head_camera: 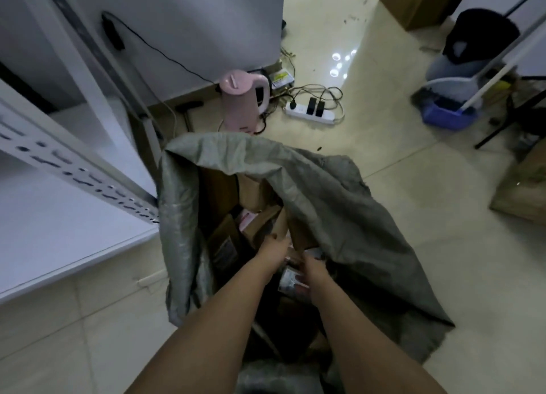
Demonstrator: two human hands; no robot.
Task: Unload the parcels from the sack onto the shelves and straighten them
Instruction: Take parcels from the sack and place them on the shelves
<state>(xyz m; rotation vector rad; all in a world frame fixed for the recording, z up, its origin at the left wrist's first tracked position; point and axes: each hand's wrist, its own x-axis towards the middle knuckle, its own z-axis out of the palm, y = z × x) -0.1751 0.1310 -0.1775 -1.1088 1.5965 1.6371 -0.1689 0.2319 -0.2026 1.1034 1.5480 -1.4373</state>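
Both hands, left hand and right hand, reach into sack among parcels; grip unclear.

Both bare forearms are extended forward and down, converging, with the left hand and right hand held close together, fingers curled downward and partly hidden, so neither grip can be confirmed.
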